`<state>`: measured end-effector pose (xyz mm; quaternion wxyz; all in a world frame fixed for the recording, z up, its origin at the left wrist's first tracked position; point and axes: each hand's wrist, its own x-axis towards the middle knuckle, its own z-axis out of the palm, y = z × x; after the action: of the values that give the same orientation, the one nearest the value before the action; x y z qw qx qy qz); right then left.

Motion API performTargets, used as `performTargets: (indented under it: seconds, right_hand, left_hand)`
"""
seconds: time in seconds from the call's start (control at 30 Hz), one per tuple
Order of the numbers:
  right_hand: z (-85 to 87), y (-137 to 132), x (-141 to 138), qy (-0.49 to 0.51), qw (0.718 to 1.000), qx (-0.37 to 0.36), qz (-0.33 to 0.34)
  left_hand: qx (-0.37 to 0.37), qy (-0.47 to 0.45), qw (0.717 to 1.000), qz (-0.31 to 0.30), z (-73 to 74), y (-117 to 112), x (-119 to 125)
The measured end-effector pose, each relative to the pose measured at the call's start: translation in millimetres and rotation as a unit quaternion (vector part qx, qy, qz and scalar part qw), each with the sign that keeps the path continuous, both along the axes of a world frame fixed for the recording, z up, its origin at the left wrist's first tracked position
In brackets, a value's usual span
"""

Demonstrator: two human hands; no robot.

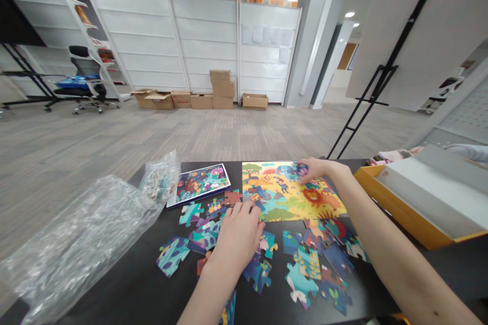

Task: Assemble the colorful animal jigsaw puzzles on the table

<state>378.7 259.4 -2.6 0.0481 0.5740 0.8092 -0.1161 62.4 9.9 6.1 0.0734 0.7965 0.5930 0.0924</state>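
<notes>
My right hand (317, 168) is at the far edge of a yellow animal picture board (282, 205). Its thumb and fingers are closed on a puzzle piece (302, 170) with a purple flower, lying over the board. My left hand (241, 228) is lower, at the board's near left corner, fingers bent and close together; whatever lies under its fingertips is hidden. Loose dark jungle puzzle pieces (173, 255) surround it on the black table. More loose pieces (308, 262) lie in front of the board, between my forearms.
A picture card (204, 182) with a jungle scene lies left of the board. Further left is a clear plastic bag (87, 233) and a small bag of pieces (158, 183). An open yellow and white box (430, 193) stands right. Cardboard boxes (221, 91) sit by the far shelves.
</notes>
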Motion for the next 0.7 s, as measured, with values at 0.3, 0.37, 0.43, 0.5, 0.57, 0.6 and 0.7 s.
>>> performTargets:
  seconds: [0.3, 0.37, 0.43, 0.5, 0.57, 0.6, 0.7]
  right_hand:
    - [11.6, -11.1, -12.5, -0.031, 0.999, -0.01, 0.002]
    - [13.5, -11.9, -13.1, -0.042, 0.999, -0.014, 0.007]
    - [14.9, -12.4, -13.5, -0.049, 0.999, -0.016, 0.012]
    - [16.2, -13.1, -14.3, -0.054, 0.998, -0.017, 0.011]
    - [17.7, -14.5, -15.9, -0.058, 0.998, -0.018, 0.01]
    - [18.4, -15.5, -16.8, -0.059, 0.998, -0.019, 0.008]
    - [20.7, -18.8, -19.3, -0.06, 0.998, -0.022, 0.005]
  left_hand:
    - [0.0, 0.003, 1.0, 0.0, -0.3, 0.2, 0.3]
    - [0.0, 0.003, 1.0, 0.0, -1.3, 0.1, 0.4]
    - [0.005, 0.002, 1.0, -0.001, -2.2, 0.1, 0.2]
    - [0.008, 0.002, 1.0, -0.001, -2.7, 0.1, -0.3]
    - [0.008, 0.002, 1.0, -0.001, -2.8, 0.2, -0.7]
    - [0.007, 0.002, 1.0, -0.001, -2.6, 0.4, -0.8]
    - [0.002, 0.005, 1.0, -0.001, -1.6, 1.0, -0.5]
